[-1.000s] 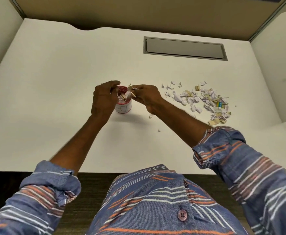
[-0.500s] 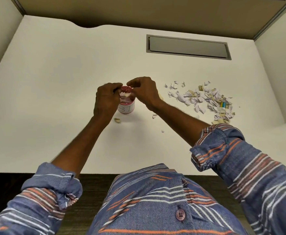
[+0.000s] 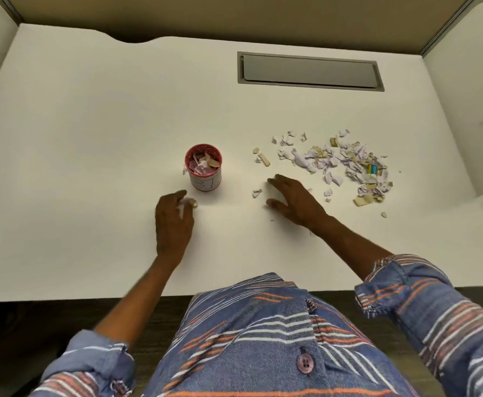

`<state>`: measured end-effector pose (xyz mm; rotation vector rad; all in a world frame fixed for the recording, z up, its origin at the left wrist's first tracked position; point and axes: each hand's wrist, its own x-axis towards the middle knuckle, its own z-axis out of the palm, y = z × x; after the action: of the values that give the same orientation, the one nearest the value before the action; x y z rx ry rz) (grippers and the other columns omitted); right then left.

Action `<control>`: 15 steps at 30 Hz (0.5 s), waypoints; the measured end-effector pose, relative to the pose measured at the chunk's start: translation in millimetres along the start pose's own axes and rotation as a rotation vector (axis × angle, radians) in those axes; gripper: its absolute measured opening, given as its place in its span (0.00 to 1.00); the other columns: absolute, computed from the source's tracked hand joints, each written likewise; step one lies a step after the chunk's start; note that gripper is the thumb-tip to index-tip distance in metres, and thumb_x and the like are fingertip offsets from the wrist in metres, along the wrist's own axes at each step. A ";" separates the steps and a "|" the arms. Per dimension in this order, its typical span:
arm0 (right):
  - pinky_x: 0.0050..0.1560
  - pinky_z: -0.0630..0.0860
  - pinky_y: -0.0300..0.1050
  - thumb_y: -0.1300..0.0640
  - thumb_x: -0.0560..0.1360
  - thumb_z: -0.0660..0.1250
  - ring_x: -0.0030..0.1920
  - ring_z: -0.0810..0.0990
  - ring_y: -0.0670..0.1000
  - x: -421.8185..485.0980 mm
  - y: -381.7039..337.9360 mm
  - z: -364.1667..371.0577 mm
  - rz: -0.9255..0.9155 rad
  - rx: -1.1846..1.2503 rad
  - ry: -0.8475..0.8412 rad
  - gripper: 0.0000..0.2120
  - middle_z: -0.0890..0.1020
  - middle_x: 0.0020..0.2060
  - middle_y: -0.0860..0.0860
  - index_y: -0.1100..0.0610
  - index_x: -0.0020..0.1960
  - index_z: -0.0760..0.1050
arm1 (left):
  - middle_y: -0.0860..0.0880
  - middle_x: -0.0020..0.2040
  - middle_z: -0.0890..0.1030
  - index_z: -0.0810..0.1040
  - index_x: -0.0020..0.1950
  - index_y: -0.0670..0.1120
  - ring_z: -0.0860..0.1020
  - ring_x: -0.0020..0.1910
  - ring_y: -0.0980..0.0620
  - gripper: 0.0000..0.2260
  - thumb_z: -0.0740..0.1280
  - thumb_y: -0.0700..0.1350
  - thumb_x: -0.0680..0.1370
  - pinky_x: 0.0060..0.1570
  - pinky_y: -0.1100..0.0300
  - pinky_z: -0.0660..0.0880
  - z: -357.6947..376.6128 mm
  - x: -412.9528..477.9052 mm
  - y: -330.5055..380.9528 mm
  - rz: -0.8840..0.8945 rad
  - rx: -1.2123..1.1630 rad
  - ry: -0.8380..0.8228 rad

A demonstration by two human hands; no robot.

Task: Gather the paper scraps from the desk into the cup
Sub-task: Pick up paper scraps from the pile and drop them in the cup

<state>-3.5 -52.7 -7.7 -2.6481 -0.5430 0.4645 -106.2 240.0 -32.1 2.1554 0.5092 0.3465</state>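
A small white cup with a red rim stands upright mid-desk, with paper scraps inside. One scrap lies against its left side. My left hand is just in front of the cup, its fingertips pinched on a small white and tan scrap at the desk surface. My right hand lies flat and open to the right of the cup, fingers spread, with a loose scrap just left of its fingertips. The main scrap pile spreads farther right.
A grey recessed cable hatch sits at the back of the white desk. Partition walls close off the left, back and right. A few stray scraps lie near the pile. My striped shirt fills the bottom of the view.
Both hands have left the cup's mouth and dropped toward me onto the desk. The left went to a fallen scrap in front of the cup, and the right opened flat to the right.
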 end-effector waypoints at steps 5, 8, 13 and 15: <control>0.79 0.59 0.54 0.47 0.82 0.64 0.79 0.59 0.60 -0.5 -3.3 20.2 -0.195 -0.077 -0.035 0.31 0.59 0.80 0.58 0.56 0.80 0.59 | 0.47 0.55 0.80 0.83 0.58 0.45 0.74 0.57 0.47 0.09 0.69 0.39 0.79 0.60 0.53 0.73 16.6 -4.8 -3.1 0.118 0.121 -0.108; 0.74 0.68 0.57 0.53 0.83 0.64 0.76 0.66 0.62 -8.1 -10.5 30.5 -0.295 -0.126 0.020 0.23 0.68 0.76 0.60 0.61 0.75 0.69 | 0.45 0.53 0.81 0.84 0.56 0.42 0.76 0.55 0.45 0.08 0.67 0.37 0.79 0.57 0.65 0.68 24.9 -1.8 0.9 0.162 0.168 -0.151; 0.59 0.81 0.53 0.61 0.82 0.65 0.67 0.77 0.57 -45.1 12.5 40.9 -0.397 -0.228 0.110 0.16 0.77 0.68 0.57 0.60 0.69 0.76 | 0.43 0.55 0.83 0.81 0.60 0.42 0.79 0.56 0.42 0.10 0.66 0.38 0.80 0.61 0.49 0.75 17.5 12.3 0.1 0.097 0.078 -0.032; 0.56 0.82 0.51 0.65 0.78 0.68 0.64 0.79 0.57 -63.4 33.2 40.6 -0.425 -0.269 0.148 0.17 0.79 0.66 0.57 0.60 0.67 0.77 | 0.42 0.57 0.82 0.79 0.65 0.43 0.79 0.58 0.42 0.13 0.64 0.39 0.81 0.63 0.47 0.74 10.4 27.6 -3.5 0.040 0.071 0.007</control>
<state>-64.5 -95.6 -42.4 -2.6728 -1.1545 0.0695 -78.4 247.7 -39.2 2.2360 0.4894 0.3628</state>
